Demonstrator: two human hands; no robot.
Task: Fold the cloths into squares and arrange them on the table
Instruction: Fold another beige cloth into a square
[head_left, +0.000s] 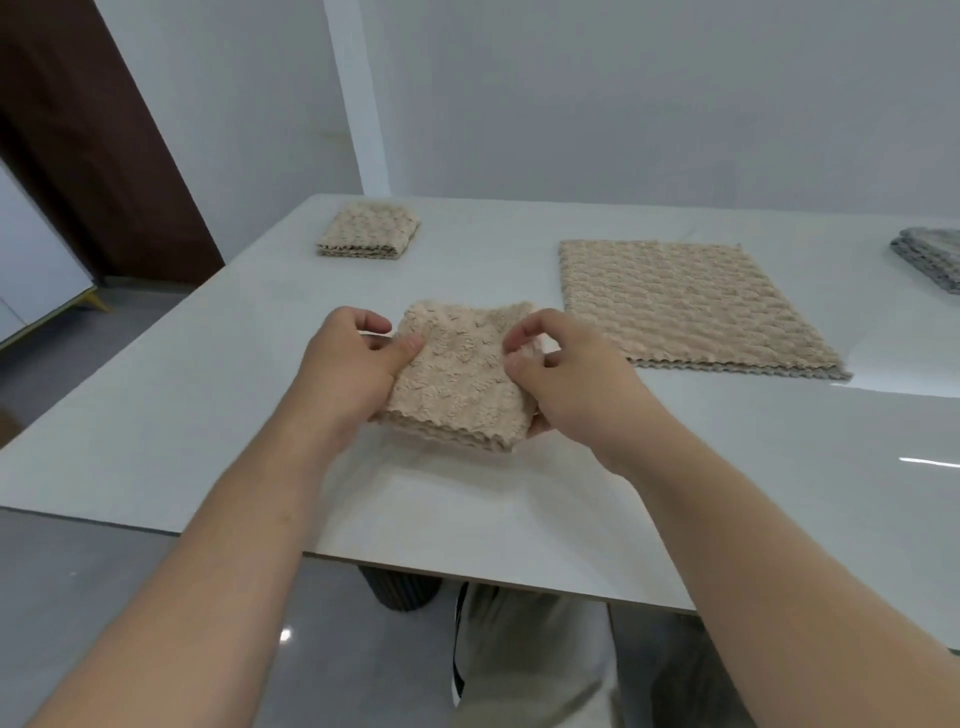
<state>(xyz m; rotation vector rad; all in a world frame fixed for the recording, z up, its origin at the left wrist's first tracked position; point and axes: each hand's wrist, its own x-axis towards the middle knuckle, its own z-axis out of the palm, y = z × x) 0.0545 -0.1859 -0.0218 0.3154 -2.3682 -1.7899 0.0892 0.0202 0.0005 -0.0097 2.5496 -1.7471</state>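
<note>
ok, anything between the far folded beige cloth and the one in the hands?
Only bare table between far folded cloth and held cloth, per head view.

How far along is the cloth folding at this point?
Done: a small folded beige cloth lies at the far left of the table, and a grey pile at the right edge looks folded, though it is cut off. In hand: the left hand and right hand grip a folded beige square, apparently tidying it. Left: the large beige cloth lies flat, unfolded.
</note>
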